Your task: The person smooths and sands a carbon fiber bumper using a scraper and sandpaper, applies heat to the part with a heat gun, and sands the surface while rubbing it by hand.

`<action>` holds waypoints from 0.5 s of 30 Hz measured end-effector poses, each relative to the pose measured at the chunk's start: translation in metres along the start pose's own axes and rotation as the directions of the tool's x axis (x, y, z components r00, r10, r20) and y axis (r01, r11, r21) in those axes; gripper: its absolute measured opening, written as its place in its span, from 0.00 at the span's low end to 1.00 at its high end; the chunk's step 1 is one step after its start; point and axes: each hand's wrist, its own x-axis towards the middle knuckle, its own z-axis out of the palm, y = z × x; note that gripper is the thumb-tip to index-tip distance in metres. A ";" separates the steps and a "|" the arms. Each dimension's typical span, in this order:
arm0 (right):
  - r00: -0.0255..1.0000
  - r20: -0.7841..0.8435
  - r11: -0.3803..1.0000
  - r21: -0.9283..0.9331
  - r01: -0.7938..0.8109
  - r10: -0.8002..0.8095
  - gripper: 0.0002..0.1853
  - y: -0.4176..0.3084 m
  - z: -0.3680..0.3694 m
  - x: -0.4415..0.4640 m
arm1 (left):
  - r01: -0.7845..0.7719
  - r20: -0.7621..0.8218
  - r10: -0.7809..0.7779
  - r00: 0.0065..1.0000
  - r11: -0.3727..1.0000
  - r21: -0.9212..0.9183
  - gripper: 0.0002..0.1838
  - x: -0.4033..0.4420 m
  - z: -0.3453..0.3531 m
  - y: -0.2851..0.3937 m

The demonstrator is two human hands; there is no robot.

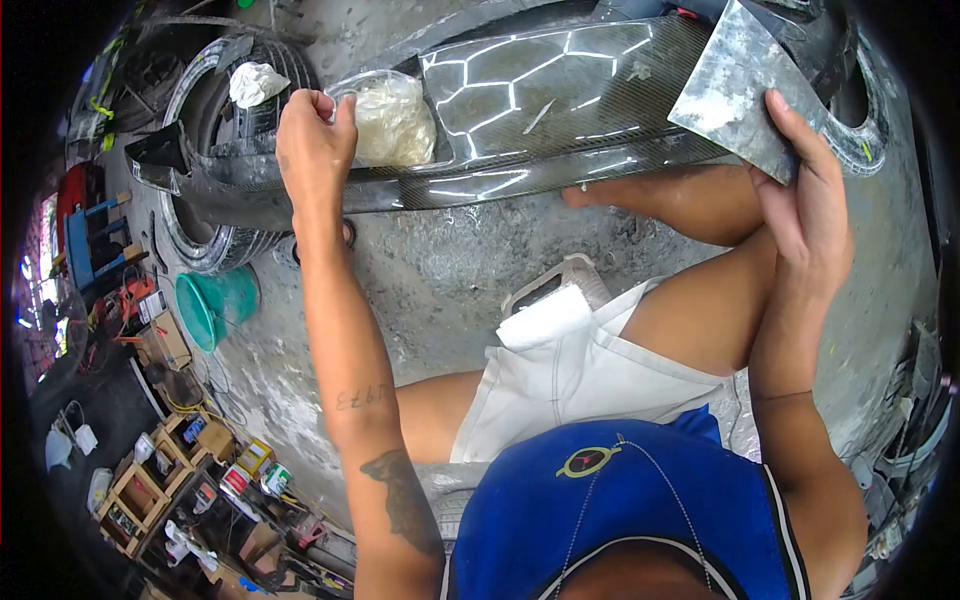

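My left hand [318, 140] is raised over the left end of a glossy carbon-fibre car panel [560, 90], its fingers curled in. Whatever they hold, if anything, is hidden. Beside its thumb lies a clear plastic bag [392, 120] with pale yellowish contents. A crumpled white wad [257, 84] sits just left of the fingers. My right hand [805, 190] grips a flat metal plate [735, 90] by its lower right edge, thumb on the upper face. White smears cover that face, and the plate is held tilted above the panel's right end.
Tyres [185, 225] support the panel at both ends. A green bucket [218, 305] stands on the concrete floor at left. Between my legs are a white folded cloth [545, 318] and a grey plastic piece [580, 275]. Wooden crates [140, 495] and cartons crowd the lower left.
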 end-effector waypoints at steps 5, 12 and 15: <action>0.999 0.028 1.000 0.011 -0.018 0.018 0.15 0.001 0.000 0.001 | -0.165 -0.062 0.172 0.983 0.981 0.105 0.13 -0.004 0.017 -0.016; 0.997 -0.074 0.999 -0.038 0.012 -0.015 0.15 0.000 0.004 0.000 | -0.234 -0.113 0.211 0.971 0.936 -0.263 0.12 -0.024 0.019 0.041; 0.998 -0.055 1.000 -0.020 0.021 -0.022 0.15 0.001 0.005 0.001 | -0.507 -0.064 0.532 0.844 0.756 -0.415 0.12 -0.057 0.031 0.083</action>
